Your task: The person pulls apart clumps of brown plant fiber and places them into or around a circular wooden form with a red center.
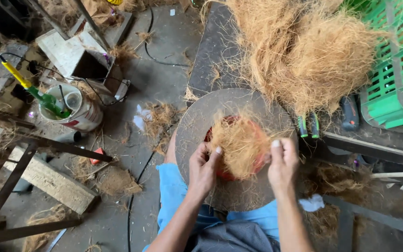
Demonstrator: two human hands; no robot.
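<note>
Both hands, left hand (202, 169) & right hand (282, 164), pinching coir wad (239, 142) at frame centre; prob. light, springy, shedding — gripping edges.

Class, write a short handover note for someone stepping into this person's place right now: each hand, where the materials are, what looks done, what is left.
Left hand: fingers pressing the left edge of the fibre wad.
Right hand: at the wad's right edge, touching it.
The wad sits in a red bowl set in the hole of a round board over the lap.
Loose fibre pile lies on the bench ahead; green crate to the right.
Done: bowl partly packed.
Left: fibre sticks up above the rim, likely needs pressing down.
</note>
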